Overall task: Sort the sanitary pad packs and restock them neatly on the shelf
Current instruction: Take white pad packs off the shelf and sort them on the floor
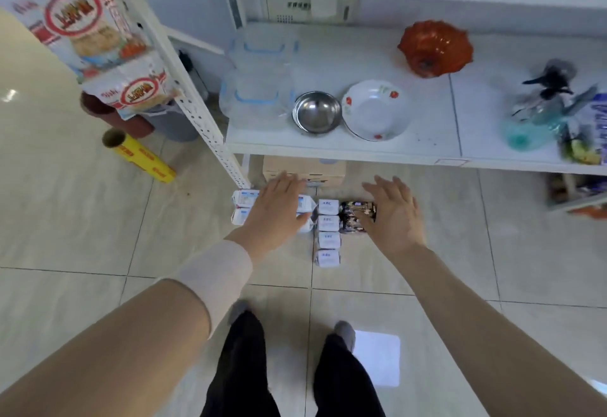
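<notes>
My left hand (277,208) lay open over the big white packs (243,208), my right hand (392,216) open too, its thumb against the dark pack (352,219) beside the row of small white packs (328,232), all on the floor (460,252) before the shelf (433,127). Pushing either side carelessly could have skewed that row and mixed the sorts.

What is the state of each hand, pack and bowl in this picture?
left hand, open, over the large white packs.
right hand, open, partly over the dark pack.
large white packs, lying on the floor, partly covered.
small white packs, four in one column on the floor.
dark pack, lying on the floor.
steel bowl, upright, empty.
flowered bowl, empty, beside the steel bowl.
orange bowl, tipped over, base showing.
</notes>
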`<action>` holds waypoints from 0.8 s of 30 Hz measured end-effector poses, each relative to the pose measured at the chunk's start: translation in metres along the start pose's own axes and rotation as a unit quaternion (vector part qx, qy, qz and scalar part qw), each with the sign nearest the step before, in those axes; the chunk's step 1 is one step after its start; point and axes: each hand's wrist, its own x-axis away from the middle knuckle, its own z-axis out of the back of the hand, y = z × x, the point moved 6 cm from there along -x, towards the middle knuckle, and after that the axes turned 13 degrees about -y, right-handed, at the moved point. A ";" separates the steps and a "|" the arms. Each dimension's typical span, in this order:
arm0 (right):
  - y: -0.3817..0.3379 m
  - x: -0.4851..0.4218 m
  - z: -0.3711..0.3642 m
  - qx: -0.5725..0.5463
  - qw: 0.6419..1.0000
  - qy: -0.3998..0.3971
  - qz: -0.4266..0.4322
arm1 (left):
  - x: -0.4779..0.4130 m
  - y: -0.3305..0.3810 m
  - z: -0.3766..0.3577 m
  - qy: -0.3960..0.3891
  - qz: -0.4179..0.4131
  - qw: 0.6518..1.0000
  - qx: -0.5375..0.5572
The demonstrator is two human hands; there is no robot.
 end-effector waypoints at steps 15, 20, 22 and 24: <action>0.040 0.038 0.216 0.015 0.976 0.216 0.027 | -0.002 0.163 0.204 0.179 -0.149 0.971 -0.053; 0.055 0.026 0.276 -0.006 0.965 0.261 -0.001 | -0.030 0.180 0.248 0.186 -0.164 0.968 -0.026; 0.066 0.020 0.297 -0.016 0.960 0.278 -0.006 | -0.044 0.186 0.261 0.182 -0.162 0.970 -0.006; 0.077 0.013 0.318 -0.036 0.956 0.290 -0.007 | -0.057 0.193 0.273 0.177 -0.152 0.972 0.028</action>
